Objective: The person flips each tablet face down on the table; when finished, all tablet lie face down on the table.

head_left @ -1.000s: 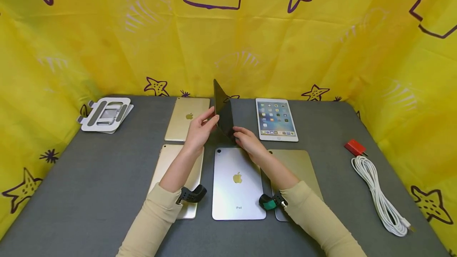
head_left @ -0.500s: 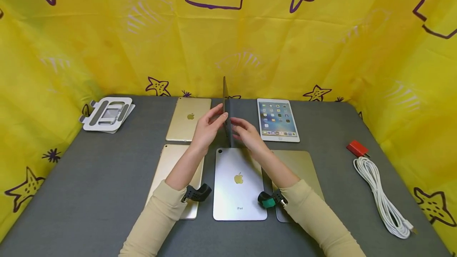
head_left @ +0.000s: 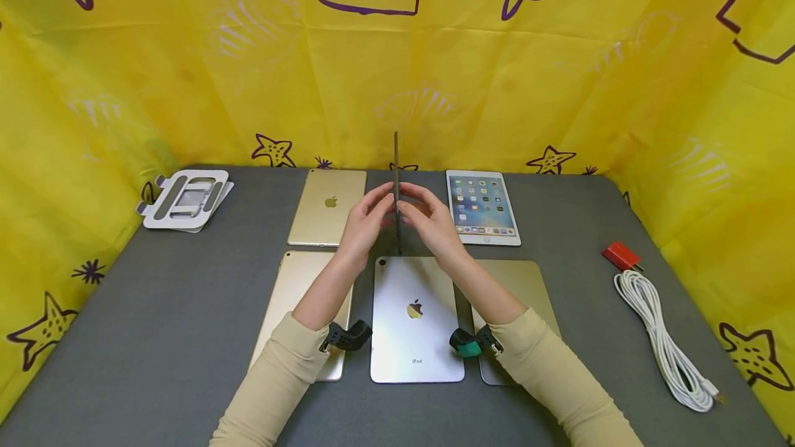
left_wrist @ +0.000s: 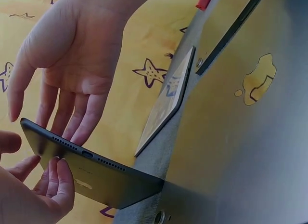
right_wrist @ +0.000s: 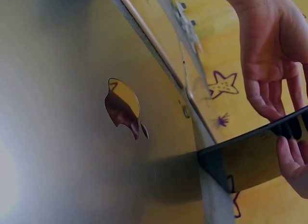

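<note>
A thin dark tablet (head_left: 397, 157) stands on edge, nearly edge-on in the head view, above the far end of a silver iPad (head_left: 416, 343) lying back up. My left hand (head_left: 365, 223) holds its left side, with fingertips on the back face, as the left wrist view shows on the tablet (left_wrist: 115, 180). My right hand (head_left: 436, 223) holds it from the other side, its thumb near the close edge and fingers against the opposite face, partly hidden behind the tablet (right_wrist: 255, 156) in the right wrist view. Whether the lower edge touches the table cannot be told.
Gold tablets lie face down at back left (head_left: 329, 205), front left (head_left: 307, 278) and front right (head_left: 515, 288). A white tablet (head_left: 484, 205) with a lit screen lies back right. A folding stand (head_left: 189, 199) is far left; a red charger (head_left: 620, 256) and white cable (head_left: 658, 343) are right.
The dark tablet has turned from a slant to edge-on, shifting slightly right. My right hand has left its lower corner and moved up, now holding the right side opposite my left hand.
</note>
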Tool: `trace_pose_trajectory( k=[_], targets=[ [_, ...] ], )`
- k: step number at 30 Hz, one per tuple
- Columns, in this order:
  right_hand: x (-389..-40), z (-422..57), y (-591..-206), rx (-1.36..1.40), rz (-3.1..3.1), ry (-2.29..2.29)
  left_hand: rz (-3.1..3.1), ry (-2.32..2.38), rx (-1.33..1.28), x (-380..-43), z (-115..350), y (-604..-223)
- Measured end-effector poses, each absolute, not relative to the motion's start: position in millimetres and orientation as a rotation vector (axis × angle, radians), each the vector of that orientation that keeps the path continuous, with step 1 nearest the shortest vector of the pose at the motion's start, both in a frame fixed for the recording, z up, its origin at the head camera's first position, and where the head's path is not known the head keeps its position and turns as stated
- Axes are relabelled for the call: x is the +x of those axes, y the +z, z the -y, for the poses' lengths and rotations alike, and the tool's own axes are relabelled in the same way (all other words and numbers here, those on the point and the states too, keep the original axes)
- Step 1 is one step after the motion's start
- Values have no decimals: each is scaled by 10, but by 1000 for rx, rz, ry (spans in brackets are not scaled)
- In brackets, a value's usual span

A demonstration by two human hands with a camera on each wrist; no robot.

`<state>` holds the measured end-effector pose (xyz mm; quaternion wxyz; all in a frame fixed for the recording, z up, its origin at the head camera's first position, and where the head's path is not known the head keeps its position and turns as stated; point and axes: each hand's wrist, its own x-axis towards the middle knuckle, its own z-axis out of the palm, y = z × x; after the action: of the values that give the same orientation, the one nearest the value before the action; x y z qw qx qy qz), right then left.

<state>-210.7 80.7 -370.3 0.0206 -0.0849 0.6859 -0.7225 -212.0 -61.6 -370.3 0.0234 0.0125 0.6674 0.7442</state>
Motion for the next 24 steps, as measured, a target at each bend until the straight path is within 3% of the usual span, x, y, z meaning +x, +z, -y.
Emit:
trace_pose_trajectory(
  k=[24],
  targets=[
    [-2070,-1058,-3722,-252,-2117,-2295,-2127,2000,91,-2074,583,-3913]
  ],
)
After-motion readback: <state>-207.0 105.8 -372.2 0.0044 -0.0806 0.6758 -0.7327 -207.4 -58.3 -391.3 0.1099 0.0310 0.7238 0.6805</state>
